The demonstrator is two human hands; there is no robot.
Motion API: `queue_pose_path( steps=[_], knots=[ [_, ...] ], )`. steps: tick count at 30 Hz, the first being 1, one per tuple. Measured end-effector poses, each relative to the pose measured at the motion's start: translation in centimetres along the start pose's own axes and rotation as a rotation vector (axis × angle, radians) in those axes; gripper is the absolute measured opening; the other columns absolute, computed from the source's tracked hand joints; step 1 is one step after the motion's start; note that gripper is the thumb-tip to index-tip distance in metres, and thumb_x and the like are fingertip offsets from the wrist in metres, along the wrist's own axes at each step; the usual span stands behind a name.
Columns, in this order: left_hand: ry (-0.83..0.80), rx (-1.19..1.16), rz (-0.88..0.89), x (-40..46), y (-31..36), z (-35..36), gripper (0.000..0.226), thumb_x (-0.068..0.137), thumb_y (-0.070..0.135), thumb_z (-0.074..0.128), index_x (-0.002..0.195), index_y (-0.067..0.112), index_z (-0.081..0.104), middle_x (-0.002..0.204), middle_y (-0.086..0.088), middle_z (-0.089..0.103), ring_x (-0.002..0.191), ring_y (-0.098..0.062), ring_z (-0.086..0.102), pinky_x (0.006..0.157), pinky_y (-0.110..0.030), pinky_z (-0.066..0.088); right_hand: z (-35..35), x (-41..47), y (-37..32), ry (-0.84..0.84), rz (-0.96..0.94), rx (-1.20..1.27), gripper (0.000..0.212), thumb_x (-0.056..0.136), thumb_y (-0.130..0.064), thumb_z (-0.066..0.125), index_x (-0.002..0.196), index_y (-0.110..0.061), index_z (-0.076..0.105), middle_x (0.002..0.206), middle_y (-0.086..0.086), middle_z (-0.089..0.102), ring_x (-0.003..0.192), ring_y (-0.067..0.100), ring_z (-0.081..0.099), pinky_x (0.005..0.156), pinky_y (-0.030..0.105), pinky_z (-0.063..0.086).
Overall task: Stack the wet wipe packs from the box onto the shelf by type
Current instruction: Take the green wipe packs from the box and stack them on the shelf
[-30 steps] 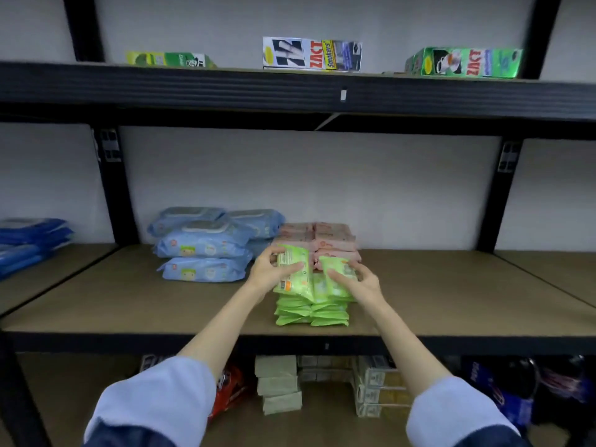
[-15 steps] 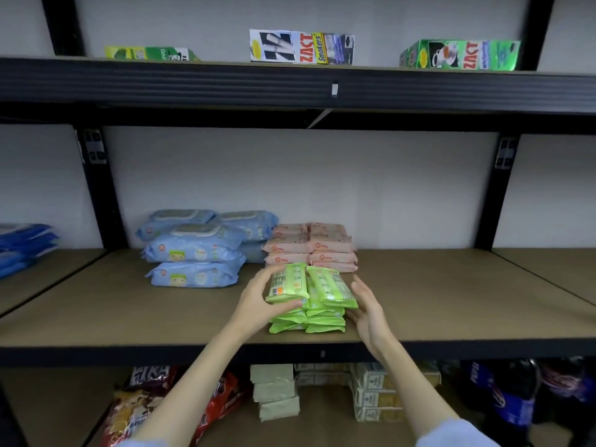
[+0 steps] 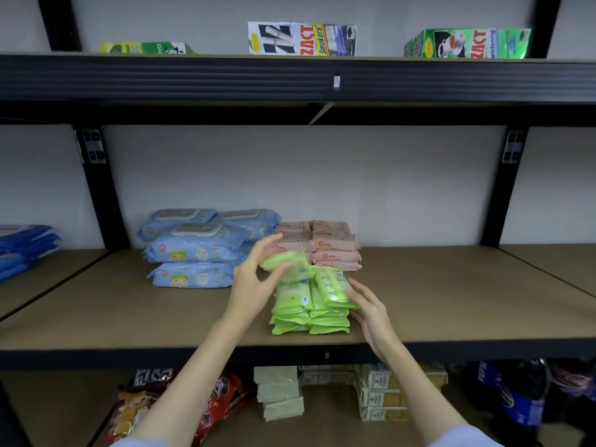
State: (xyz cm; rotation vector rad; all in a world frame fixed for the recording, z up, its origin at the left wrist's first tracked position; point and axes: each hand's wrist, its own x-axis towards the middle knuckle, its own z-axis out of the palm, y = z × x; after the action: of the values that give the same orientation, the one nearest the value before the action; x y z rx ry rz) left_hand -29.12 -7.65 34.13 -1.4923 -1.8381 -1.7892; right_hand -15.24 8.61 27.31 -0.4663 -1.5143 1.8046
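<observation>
- Half a second ago the left hand (image 3: 254, 285) held a green pack flat on top of the green pile; now that green pack (image 3: 285, 266) is lifted and tipped, and it looks blurry.
- The left hand holds this pack, thumb in front and fingers behind it.
- The right hand (image 3: 371, 312) has slid down the right side of the green pile (image 3: 309, 312). Its fingers are spread wide, and the tips touch the top pack on that side (image 3: 332, 287).
- The green pile sits near the front edge of the brown shelf (image 3: 451, 301), in two rows side by side.
- The pink packs (image 3: 329, 243) are stacked just behind the green pile.
- The blue packs (image 3: 196, 246) are stacked to the left of the pink ones.
- Up on the top shelf stand some boxes (image 3: 301, 38).
- Under the shelf are snack bags (image 3: 219, 401) and more boxes (image 3: 380, 391).
</observation>
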Motion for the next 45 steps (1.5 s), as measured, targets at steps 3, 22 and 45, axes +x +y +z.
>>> queue_pose_path(
  steps=[3,22,45],
  knots=[
    [0.072,-0.109,-0.015,2.9,0.9,-0.2,0.025,0.090,0.011,0.058,0.106,0.031,0.056,0.098,0.021,0.060,0.075,0.005,0.054,0.065,-0.004,0.042,0.0,-0.1,0.0,0.006,0.003,0.002,0.031,0.085,-0.022,0.061,0.116,-0.023,0.060,0.113,-0.001,0.067,0.105,0.014,0.062,0.083,0.025,0.047],
    [-0.271,-0.243,-0.555,1.0,-6.6,2.1,0.088,0.043,0.062,0.078,0.122,0.037,0.045,0.137,0.001,0.038,0.124,-0.014,0.044,0.106,-0.035,0.039,0.0,0.3,-0.7,0.042,0.128,0.063,0.054,0.078,-0.036,0.068,0.124,-0.012,0.056,0.123,0.008,0.062,0.112,0.021,0.058,0.091,0.031,0.047],
    [-0.266,-0.411,-0.602,-0.5,-5.9,2.0,0.055,0.079,0.033,0.071,0.128,0.027,0.048,0.136,0.005,0.046,0.114,-0.005,0.048,0.094,-0.022,0.036,2.6,3.3,-8.7,-0.022,0.117,-0.053,0.042,0.096,0.000,0.033,0.131,-0.014,0.051,0.122,0.010,0.057,0.099,0.024,0.058,0.076,0.030,0.047]
  ],
)
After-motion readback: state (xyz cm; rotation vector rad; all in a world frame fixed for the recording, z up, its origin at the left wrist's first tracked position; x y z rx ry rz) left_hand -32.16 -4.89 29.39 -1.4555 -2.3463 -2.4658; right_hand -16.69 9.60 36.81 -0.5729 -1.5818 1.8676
